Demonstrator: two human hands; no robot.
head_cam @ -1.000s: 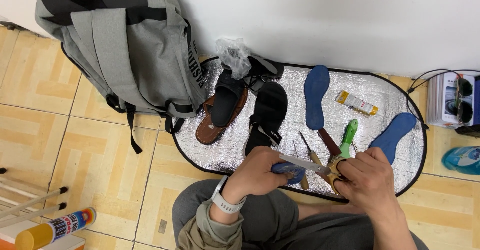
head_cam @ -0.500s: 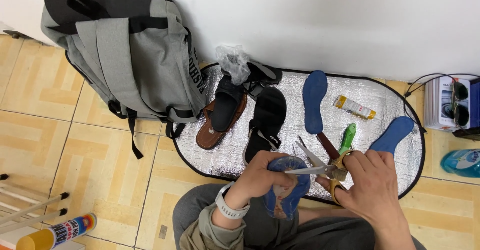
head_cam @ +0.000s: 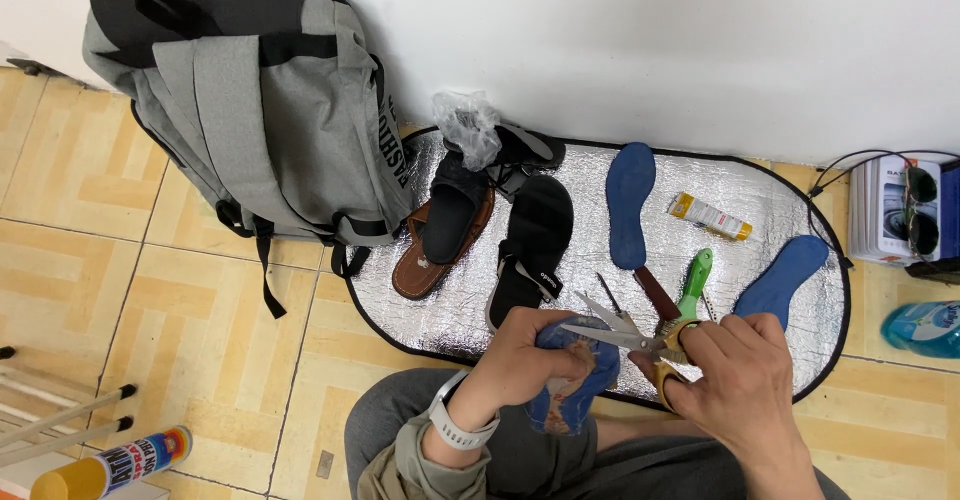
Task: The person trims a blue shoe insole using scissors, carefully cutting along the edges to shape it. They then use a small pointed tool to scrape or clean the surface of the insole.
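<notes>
My left hand (head_cam: 522,358) grips a blue insole (head_cam: 572,392) over my lap, its underside toward me. My right hand (head_cam: 740,380) holds yellow-handled scissors (head_cam: 628,338), blades apart, tips pointing left over the insole's top edge. Two more blue insoles lie on the silver mat (head_cam: 440,310): one upright (head_cam: 628,202), one at the right (head_cam: 784,272). A green-handled tool (head_cam: 692,282) and a brown-handled tool (head_cam: 655,293) lie just beyond the scissors.
A brown sandal (head_cam: 438,232) and a black sandal (head_cam: 532,242) lie on the mat's left half. A yellow tube (head_cam: 708,216) sits near the wall. A grey backpack (head_cam: 250,110) leans at the left. A spray can (head_cam: 110,460) lies at the lower left; boxes (head_cam: 892,210) stand at the right.
My left hand has lifted and turned the blue insole up toward me. The scissors have opened and moved over its top edge. The view has shifted slightly.
</notes>
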